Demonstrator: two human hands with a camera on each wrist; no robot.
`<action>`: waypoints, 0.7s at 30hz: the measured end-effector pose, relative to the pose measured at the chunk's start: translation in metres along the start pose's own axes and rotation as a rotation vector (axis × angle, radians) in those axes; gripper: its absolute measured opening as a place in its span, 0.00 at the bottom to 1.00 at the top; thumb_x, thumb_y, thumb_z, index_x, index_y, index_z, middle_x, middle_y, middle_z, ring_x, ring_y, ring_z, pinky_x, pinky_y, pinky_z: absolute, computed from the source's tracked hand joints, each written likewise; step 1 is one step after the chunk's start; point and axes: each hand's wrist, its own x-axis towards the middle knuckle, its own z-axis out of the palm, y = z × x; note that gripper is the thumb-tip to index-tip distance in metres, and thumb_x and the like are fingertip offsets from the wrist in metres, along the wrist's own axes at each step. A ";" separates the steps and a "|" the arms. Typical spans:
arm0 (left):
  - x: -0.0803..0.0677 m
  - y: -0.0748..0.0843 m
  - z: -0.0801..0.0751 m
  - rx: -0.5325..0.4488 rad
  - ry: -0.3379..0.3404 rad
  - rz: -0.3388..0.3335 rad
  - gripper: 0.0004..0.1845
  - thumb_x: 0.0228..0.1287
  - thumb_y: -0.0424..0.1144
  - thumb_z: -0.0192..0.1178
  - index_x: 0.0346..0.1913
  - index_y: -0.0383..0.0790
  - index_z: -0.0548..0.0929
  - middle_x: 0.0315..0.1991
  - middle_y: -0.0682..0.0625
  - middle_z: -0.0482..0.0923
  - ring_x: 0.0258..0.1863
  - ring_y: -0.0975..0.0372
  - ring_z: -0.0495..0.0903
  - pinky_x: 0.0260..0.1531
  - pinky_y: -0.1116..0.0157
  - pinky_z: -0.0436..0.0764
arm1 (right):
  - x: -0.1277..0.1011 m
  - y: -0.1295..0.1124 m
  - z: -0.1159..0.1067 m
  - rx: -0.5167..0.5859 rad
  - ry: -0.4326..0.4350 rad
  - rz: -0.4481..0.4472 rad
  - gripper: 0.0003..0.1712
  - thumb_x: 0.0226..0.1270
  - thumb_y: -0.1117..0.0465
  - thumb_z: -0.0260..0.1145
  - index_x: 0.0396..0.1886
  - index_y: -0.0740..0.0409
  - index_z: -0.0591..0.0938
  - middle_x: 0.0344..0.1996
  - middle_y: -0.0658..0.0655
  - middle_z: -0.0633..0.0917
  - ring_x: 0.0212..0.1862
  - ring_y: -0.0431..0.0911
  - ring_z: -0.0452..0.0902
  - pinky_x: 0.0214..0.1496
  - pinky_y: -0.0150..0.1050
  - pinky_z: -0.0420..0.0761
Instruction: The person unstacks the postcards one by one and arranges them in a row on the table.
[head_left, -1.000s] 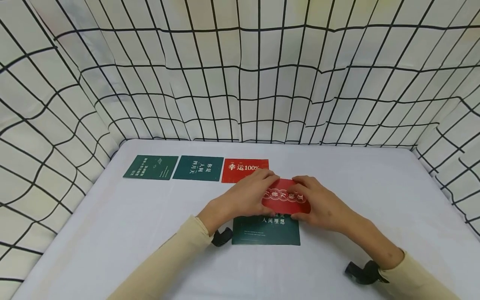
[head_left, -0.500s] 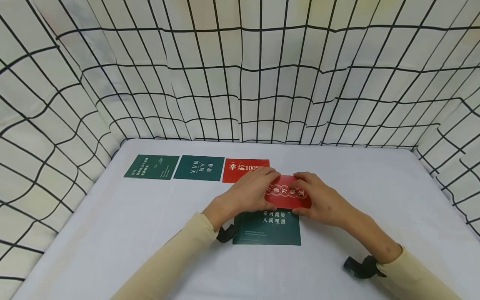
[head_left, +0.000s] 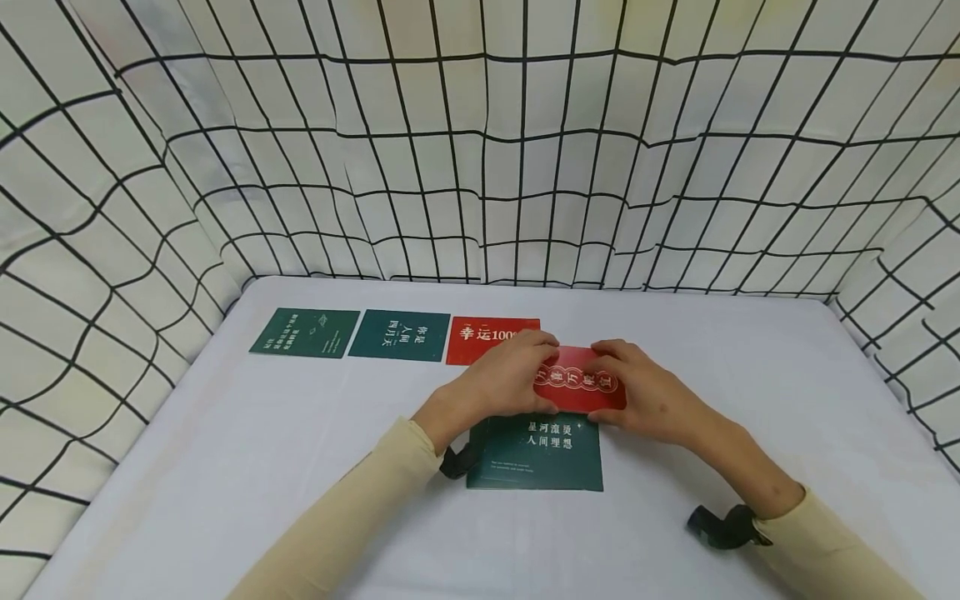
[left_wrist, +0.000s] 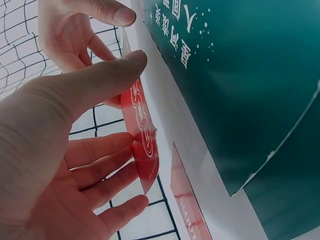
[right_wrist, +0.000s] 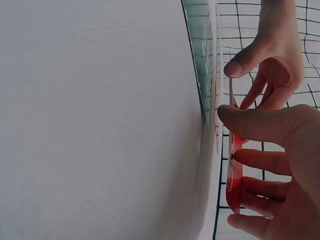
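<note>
Head view: I hold a flat red rectangular paper card with white roundel characters point(head_left: 579, 389) between both hands, lifted off the white cloth-covered table point(head_left: 225, 467).
Left hand: my left hand point(head_left: 504, 381) pinches the card's left end, thumb on the near edge and fingers behind; the left wrist view shows the thumb point(left_wrist: 95, 80) lying along the card's point(left_wrist: 142, 140) edge, with the other fingers curled under it.
Right hand: my right hand point(head_left: 645, 396) pinches the card's right end; the right wrist view shows its thumb point(right_wrist: 255, 122) on the near face of the card point(right_wrist: 234, 185), seen edge-on, and fingers behind.
Hands together: both are clamped on the same card, close to each other, their fingertips almost meeting along its far edge.
Below my hands: a dark green rectangular card with white characters point(head_left: 536, 454) lies flat on the table, just nearer to me than the held card, which overlaps its far edge in the head view.
Beyond my left hand: a red rectangular card printed with white characters and "100" point(head_left: 480, 337) lies flat, its right end hidden by my fingers.
Further left: two more dark green rectangular cards point(head_left: 400, 336) point(head_left: 304, 332) continue that row, side by side.
Wrists: a black strap point(head_left: 723, 527) sits at my right cuff, another point(head_left: 457, 461) at my left.
</note>
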 end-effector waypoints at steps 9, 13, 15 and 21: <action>0.004 -0.001 0.000 -0.004 0.006 0.007 0.44 0.52 0.50 0.81 0.71 0.40 0.77 0.72 0.47 0.73 0.73 0.55 0.70 0.58 0.62 0.87 | 0.002 0.005 -0.002 0.005 0.000 0.002 0.42 0.50 0.55 0.85 0.67 0.54 0.80 0.72 0.63 0.73 0.73 0.62 0.69 0.58 0.56 0.88; 0.007 -0.002 0.001 0.001 0.008 0.007 0.44 0.52 0.50 0.80 0.72 0.41 0.76 0.73 0.47 0.73 0.73 0.55 0.70 0.59 0.61 0.87 | 0.004 0.007 -0.003 0.021 -0.005 0.010 0.42 0.50 0.56 0.85 0.67 0.54 0.80 0.73 0.62 0.72 0.73 0.61 0.69 0.58 0.56 0.88; 0.009 -0.003 0.002 -0.005 0.011 0.008 0.45 0.52 0.50 0.80 0.73 0.41 0.75 0.72 0.48 0.73 0.73 0.55 0.70 0.59 0.61 0.87 | 0.005 0.009 -0.003 0.023 -0.005 0.013 0.42 0.50 0.56 0.85 0.67 0.54 0.80 0.73 0.62 0.72 0.73 0.62 0.69 0.59 0.57 0.87; 0.015 -0.006 0.002 -0.041 0.014 -0.003 0.49 0.53 0.49 0.80 0.77 0.44 0.69 0.74 0.49 0.72 0.75 0.56 0.68 0.61 0.59 0.86 | 0.009 0.013 -0.003 0.023 0.006 0.019 0.44 0.50 0.57 0.85 0.68 0.55 0.78 0.73 0.63 0.72 0.72 0.62 0.69 0.59 0.58 0.87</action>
